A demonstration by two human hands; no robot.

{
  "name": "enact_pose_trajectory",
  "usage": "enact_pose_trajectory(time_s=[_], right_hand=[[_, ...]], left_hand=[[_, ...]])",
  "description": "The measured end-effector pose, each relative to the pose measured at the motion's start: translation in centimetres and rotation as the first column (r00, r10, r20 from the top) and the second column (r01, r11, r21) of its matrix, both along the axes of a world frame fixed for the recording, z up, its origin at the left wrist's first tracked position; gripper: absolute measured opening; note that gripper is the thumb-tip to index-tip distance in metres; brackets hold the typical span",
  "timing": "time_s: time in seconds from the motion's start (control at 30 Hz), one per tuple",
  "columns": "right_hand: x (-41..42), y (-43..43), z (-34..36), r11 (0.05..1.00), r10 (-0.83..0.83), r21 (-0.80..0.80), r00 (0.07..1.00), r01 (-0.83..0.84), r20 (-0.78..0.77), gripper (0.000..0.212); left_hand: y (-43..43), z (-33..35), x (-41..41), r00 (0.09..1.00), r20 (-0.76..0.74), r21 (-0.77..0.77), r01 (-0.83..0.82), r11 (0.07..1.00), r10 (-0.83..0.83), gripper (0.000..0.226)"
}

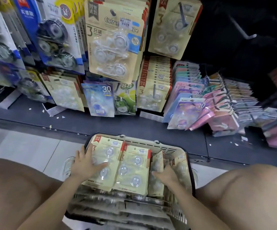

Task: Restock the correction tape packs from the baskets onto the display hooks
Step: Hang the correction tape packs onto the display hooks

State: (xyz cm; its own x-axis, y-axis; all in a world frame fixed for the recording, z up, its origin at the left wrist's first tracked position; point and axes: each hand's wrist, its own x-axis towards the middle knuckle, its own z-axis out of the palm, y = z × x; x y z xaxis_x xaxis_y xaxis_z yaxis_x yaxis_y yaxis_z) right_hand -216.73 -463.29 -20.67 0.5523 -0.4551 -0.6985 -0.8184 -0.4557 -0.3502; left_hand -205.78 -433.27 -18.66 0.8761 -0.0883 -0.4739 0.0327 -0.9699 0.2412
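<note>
Head view, pack (107, 151) beneath left grip (86, 163)

Retail shop, stationery aisle. Above the shopping basket (172, 151): carded correction tape packs (112, 47) hung in rows on display hooks (183, 13), one carrying a price sticker (125, 22).

Pale tiled floor (26, 146) under a beige basket (171, 151); dark ledge (134, 125) bearing pink packs (220, 120), paper scraps (63, 117).

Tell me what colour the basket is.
The basket is beige; the head view shows it best.
</note>
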Motion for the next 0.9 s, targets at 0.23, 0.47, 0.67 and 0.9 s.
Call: enact_pose_trajectory(time_s=[0.23, 0.47, 0.67, 0.9], right_hand=[[-1.3, -0.1, -1.8, 1.000, 0.002, 0.007, 0.999, -0.002, -0.047, 0.033], [-1.3, -0.7, 3.1, 0.991, 0.071, -0.114, 0.997, -0.067, 0.034, 0.033], [-0.4, -3.6, 10.7, 0.998, 0.056, -0.051, 0.983, -0.048, 0.177, 0.015], [-0.3, -3.7, 16.6, 0.896, -0.323, 0.419, 0.866, 0.149, 0.382, 0.014]], left_hand=[[-0.3, 0.3, -0.2, 0.997, -0.021, 0.088, 0.081, 0.993, -0.080, 0.109], [-0.3, 0.1, -0.4, 0.997, -0.027, 0.095, 0.076, 0.993, -0.074, 0.105], [-0.1, 0.0, 0.2, 0.995, -0.075, 0.060, 0.062, 0.996, -0.058, 0.108], [-4.9, 5.3, -1.3, 0.950, 0.069, -0.604, -0.204, 0.771, 0.305, 0.101]])
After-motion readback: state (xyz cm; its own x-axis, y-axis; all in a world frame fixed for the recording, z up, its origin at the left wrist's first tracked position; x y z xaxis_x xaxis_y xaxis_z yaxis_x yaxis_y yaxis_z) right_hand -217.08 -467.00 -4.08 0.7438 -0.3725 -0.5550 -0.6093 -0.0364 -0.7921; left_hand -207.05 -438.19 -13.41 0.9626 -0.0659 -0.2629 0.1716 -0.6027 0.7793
